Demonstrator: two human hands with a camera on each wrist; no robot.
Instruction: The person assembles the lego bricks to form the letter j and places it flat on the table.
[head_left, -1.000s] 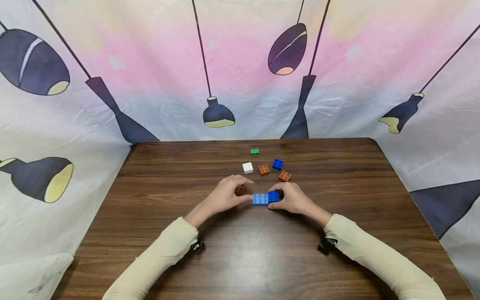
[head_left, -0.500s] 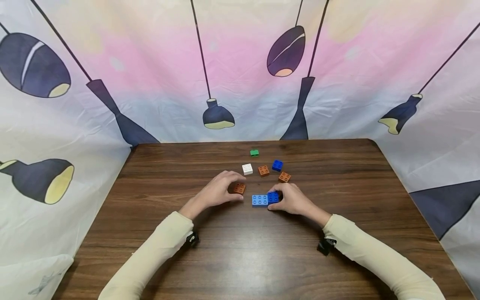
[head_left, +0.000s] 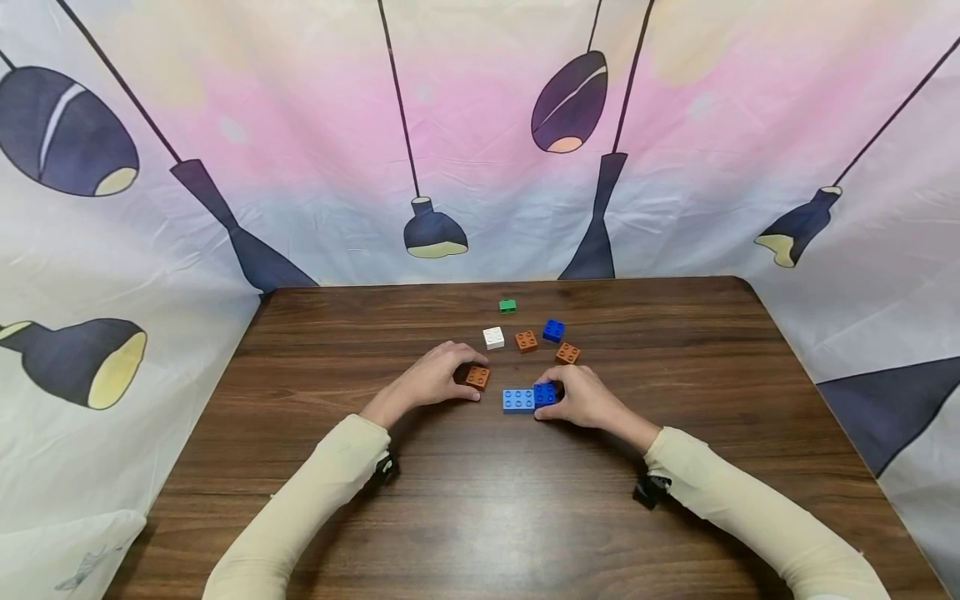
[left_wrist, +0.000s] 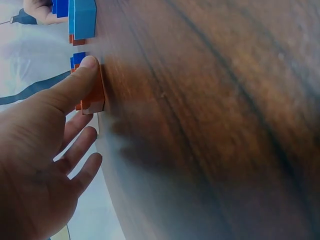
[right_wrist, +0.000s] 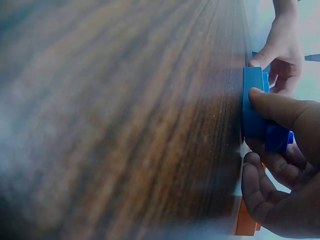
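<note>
In the head view my right hand (head_left: 588, 397) pinches a dark blue brick (head_left: 544, 393) joined to a longer light blue brick (head_left: 518, 401) at its right end. The right wrist view has the thumb lying along the light blue brick (right_wrist: 253, 110), with the dark blue one (right_wrist: 278, 137) raised above it. My left hand (head_left: 429, 379) is spread around a brown-orange brick (head_left: 477, 377), thumb on the near side and index finger on the far side. Whether these fingers touch it is unclear; in the left wrist view the thumb partly covers that brick (left_wrist: 94, 102).
Beyond the hands on the wooden table (head_left: 495, 517) lie a white brick (head_left: 493, 337), a green brick (head_left: 507, 307), an orange brick (head_left: 527, 341), another dark blue brick (head_left: 553, 331) and another orange brick (head_left: 567, 353). A printed curtain (head_left: 322, 192) hangs behind the table.
My left hand has left the light blue brick's left end and moved left, to around the brown-orange brick. The right hand keeps its hold on the blue bricks.
</note>
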